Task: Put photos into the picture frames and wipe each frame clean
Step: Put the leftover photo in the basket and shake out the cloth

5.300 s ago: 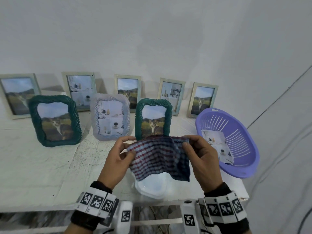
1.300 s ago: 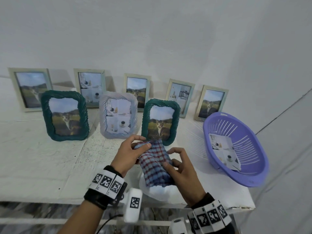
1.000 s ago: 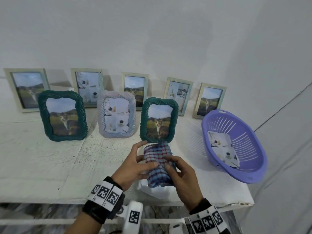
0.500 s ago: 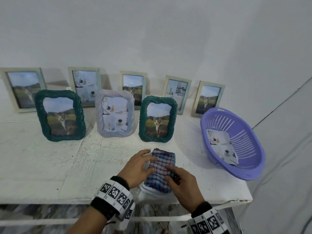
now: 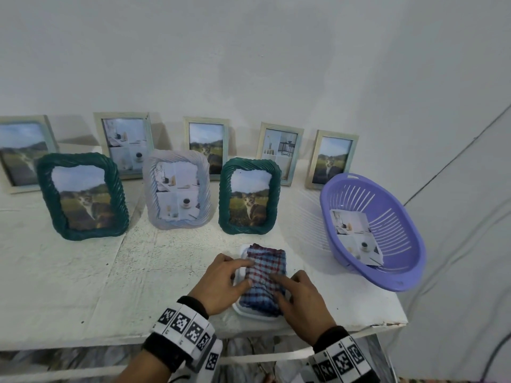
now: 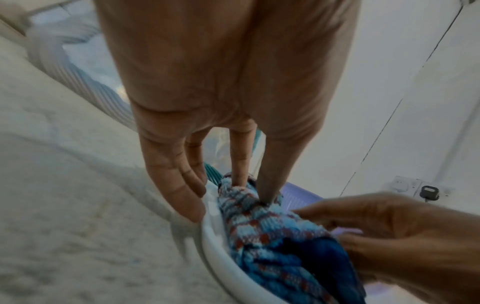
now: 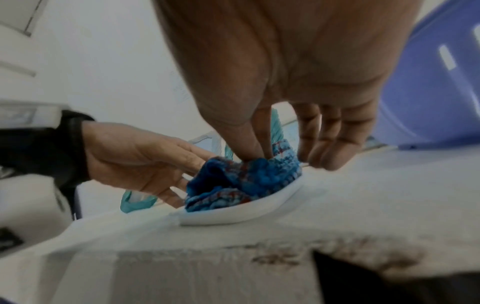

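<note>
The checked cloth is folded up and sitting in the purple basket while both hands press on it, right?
Not quite. The checked cloth is folded and both hands, left hand and right hand, press on it, but it sits in the small white dish, not the purple basket. The head view shows this; the basket holds only a photo.

No readable text, labels, brands or numbers in any view. Only markings: black-and-white square code tags on the wristbands (image 5: pixel 184 323) at both wrists, patterns not letters. Same kind of tag on the white camera housing (image 5: pixel 212 361) under the left wrist. Photos in the frames show pictures only, no captions legible.
</note>
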A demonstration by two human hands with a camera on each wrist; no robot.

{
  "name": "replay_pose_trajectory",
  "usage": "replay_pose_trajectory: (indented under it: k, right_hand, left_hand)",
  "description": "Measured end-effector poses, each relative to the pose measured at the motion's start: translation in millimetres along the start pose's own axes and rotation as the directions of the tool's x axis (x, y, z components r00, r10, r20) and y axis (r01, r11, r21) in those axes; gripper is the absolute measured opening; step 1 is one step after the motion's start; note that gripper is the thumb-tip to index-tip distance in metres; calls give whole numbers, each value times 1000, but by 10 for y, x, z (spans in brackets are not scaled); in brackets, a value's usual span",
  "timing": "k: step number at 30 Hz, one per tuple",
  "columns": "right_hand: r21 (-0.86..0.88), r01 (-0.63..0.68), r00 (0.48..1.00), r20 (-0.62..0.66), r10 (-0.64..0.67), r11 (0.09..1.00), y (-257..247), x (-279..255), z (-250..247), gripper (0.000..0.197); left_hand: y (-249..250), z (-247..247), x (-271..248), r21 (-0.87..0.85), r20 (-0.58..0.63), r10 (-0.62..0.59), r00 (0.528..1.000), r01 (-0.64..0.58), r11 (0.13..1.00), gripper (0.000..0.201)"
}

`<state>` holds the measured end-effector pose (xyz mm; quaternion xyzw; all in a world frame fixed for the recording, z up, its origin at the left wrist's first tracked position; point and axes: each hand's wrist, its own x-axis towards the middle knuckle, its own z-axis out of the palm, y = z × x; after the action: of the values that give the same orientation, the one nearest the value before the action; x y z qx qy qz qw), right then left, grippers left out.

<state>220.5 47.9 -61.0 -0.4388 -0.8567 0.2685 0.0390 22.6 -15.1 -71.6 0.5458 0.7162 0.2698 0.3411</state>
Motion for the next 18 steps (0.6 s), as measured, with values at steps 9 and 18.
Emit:
replay_pose_trajectory:
  k: [9,18]
  right_hand:
    - [-261,119,963,-204,-175,958,190,-161,-71,33]
    - [-341,73,993,-57,-98,937,575,278,-146,59]
  left_hand:
    - [362,401,469,-59,11,7,1000,-7,998,55]
    - [654,498,983,2,32,17,999,-17,1000,49]
